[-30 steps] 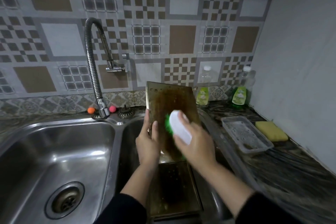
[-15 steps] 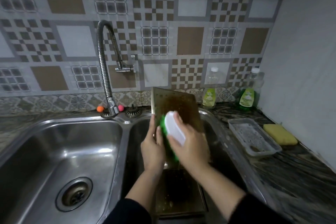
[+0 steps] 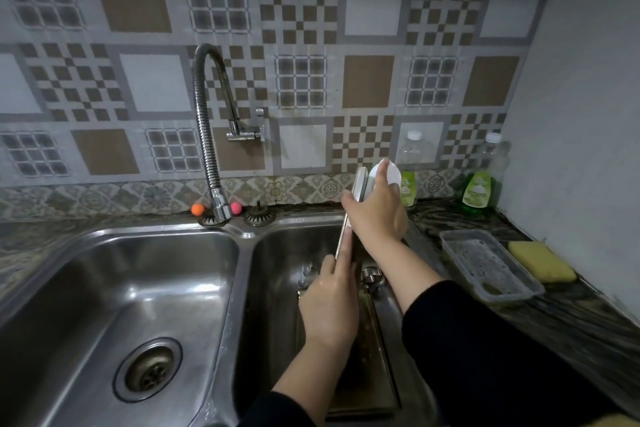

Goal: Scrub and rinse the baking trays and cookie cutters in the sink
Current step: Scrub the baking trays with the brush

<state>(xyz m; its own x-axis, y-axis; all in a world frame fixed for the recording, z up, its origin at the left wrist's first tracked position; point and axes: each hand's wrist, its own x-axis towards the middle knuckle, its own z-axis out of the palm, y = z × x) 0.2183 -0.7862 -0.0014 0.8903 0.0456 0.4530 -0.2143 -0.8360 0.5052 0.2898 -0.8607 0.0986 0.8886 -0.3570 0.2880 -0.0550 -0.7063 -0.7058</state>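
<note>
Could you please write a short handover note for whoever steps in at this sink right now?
Left hand: holds the lower edge of the baking tray, which stands upright, edge-on to the camera, over the right sink basin.
Right hand: grips the white scrub brush at the tray's top, on its far side.
A second tray lies flat in the basin bottom under the arms.
The faucet hangs over the divider between the basins; no water is visible.
Done: cannot tell how clean the held tray is from this angle.
Left: finish scrubbing, rinse both trays. No cookie cutters can be made out.
</note>
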